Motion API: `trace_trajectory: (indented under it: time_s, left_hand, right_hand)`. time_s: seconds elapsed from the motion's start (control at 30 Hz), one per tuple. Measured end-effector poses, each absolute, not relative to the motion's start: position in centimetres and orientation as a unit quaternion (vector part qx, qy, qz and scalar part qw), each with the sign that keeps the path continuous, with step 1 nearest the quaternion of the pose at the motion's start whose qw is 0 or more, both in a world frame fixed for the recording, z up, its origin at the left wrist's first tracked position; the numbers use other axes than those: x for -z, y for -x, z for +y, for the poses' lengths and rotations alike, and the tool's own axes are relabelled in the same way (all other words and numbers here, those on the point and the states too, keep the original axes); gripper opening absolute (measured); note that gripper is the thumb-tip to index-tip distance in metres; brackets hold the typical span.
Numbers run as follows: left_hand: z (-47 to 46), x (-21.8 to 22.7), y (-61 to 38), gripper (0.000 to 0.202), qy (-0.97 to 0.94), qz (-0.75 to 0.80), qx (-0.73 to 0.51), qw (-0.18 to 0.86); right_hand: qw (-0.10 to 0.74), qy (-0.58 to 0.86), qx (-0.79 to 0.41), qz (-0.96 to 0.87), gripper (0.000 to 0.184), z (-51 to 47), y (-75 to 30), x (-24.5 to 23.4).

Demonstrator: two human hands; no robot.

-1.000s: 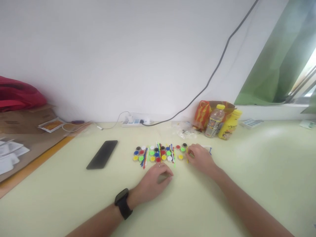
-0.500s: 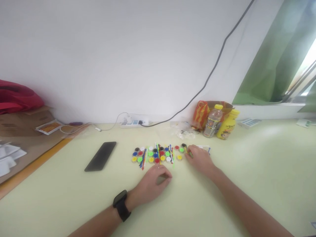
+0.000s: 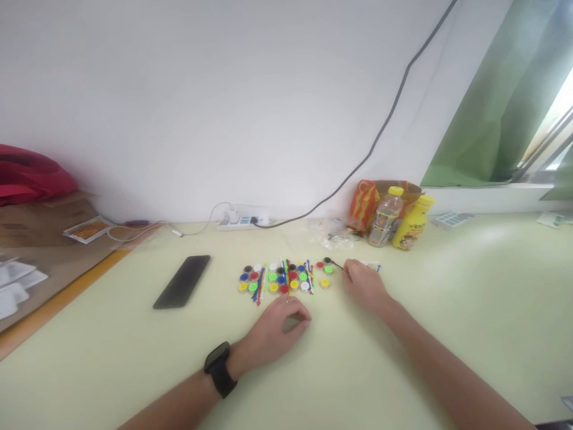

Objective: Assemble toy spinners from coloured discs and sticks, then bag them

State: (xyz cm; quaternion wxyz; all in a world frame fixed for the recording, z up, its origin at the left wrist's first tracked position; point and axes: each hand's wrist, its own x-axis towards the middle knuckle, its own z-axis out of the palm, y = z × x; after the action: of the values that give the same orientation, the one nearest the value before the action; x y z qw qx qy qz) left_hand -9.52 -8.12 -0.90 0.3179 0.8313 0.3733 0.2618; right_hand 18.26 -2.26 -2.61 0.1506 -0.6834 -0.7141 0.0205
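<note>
Black stick (image 3: 338,265) now juts from pinching right fingers (image 3: 348,272) toward black disc (image 3: 327,260); left fingers (image 3: 305,311) still curled to thumb

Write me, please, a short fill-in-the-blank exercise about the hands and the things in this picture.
The watch is on the ____ wrist.
The thin stick pinched by the right hand is ____ in colour.
The clear bottle has a ____ cap.

Missing words: left; black; yellow.

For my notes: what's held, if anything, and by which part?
The right hand seems to pinch a thin black stick by its near end; the left hand shows nothing held.
</note>
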Motion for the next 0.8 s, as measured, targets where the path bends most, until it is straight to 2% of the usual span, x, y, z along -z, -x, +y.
trace_trajectory:
  time_s: [0.27,0.43,0.57,0.8]
  left_hand:
    - [-8.2,0.6,9.5,0.011,-0.830,0.375,-0.260,0.320]
    - [-8.2,0.6,9.5,0.011,-0.830,0.376,-0.260,0.321]
    - [-8.2,0.7,9.5,0.010,-0.830,0.369,-0.267,0.322]
    - [-8.3,0.5,9.5,0.011,-0.832,0.374,-0.262,0.315]
  right_hand:
    - [0.223,0.671,-0.032,-0.707,0.015,-1.7,-19.5,2.5]
    - [0.328,0.564,-0.201,-0.731,0.018,-2.4,-18.2,1.7]
    - [0.362,0.494,-0.313,-0.726,0.018,-3.0,-16.7,1.7]
    - [0.372,0.485,-0.365,-0.703,0.019,-2.6,-16.1,3.1]
